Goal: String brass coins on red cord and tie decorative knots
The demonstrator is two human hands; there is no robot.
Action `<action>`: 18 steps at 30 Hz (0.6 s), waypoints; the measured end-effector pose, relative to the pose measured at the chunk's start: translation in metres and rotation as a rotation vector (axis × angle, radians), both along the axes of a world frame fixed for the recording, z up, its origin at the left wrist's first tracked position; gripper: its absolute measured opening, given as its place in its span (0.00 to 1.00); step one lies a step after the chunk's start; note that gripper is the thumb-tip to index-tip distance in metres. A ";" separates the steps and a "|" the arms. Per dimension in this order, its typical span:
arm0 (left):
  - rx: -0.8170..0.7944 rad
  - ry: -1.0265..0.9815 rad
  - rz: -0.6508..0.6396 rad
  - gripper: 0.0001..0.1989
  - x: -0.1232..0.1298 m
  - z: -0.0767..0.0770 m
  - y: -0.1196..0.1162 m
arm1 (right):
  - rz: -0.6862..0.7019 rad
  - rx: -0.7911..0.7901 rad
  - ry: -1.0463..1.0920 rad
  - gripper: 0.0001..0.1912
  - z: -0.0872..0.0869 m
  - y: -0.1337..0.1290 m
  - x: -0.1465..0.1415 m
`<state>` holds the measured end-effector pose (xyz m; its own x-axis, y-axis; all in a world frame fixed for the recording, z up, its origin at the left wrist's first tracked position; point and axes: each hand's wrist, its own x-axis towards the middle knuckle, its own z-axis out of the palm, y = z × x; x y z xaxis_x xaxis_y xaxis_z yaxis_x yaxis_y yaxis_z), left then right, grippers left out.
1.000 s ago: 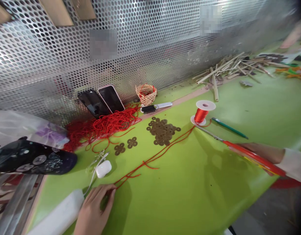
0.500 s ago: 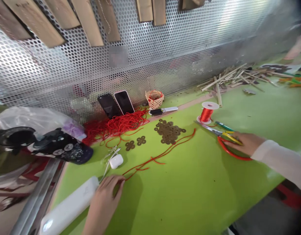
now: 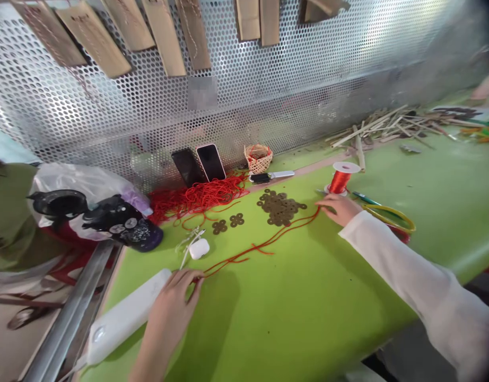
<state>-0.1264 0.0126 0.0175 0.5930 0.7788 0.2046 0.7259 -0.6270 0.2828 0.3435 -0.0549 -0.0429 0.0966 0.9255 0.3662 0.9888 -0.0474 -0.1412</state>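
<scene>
A red cord (image 3: 254,248), doubled with a small knot and short tails near its middle, stretches across the green table. My left hand (image 3: 176,297) pinches its left end, beside a white power strip (image 3: 129,315). At the far end, my right hand (image 3: 340,209) has its thumb and fingers closed on the cord's tip. Scissors with yellow and red handles (image 3: 391,216) lie just right of that hand, their blades mostly hidden behind it. Behind my fingers stands a spool of red thread (image 3: 340,179). A pile of brown coin-like discs (image 3: 279,208) lies beyond the cord.
Two disc clusters (image 3: 227,224) and a white earbud case (image 3: 199,248) lie left. Tangled red cord (image 3: 200,195), two phones (image 3: 210,162), a small woven basket (image 3: 258,157) and a brush (image 3: 271,176) line the back. A dark bottle (image 3: 127,228) stands at the left edge.
My right hand has let go of the scissors and moved left to the cord's right end. The left hand still holds the other end. The view has shifted slightly.
</scene>
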 end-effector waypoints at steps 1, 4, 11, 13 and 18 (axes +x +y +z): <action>0.001 0.000 0.003 0.12 -0.001 0.000 -0.001 | 0.013 -0.004 0.007 0.15 0.000 0.001 0.002; 0.004 -0.001 0.013 0.13 -0.005 -0.001 -0.003 | 0.041 -0.014 0.021 0.14 0.001 0.002 0.006; 0.044 -0.019 0.038 0.13 0.000 0.006 -0.004 | 0.035 0.003 0.005 0.11 -0.007 0.001 0.003; 0.103 -0.089 0.059 0.13 0.003 0.012 -0.007 | 0.014 0.033 -0.001 0.12 -0.010 -0.001 0.005; 0.170 -0.321 0.077 0.10 -0.002 0.022 -0.026 | -0.014 0.175 0.019 0.09 -0.006 -0.021 0.021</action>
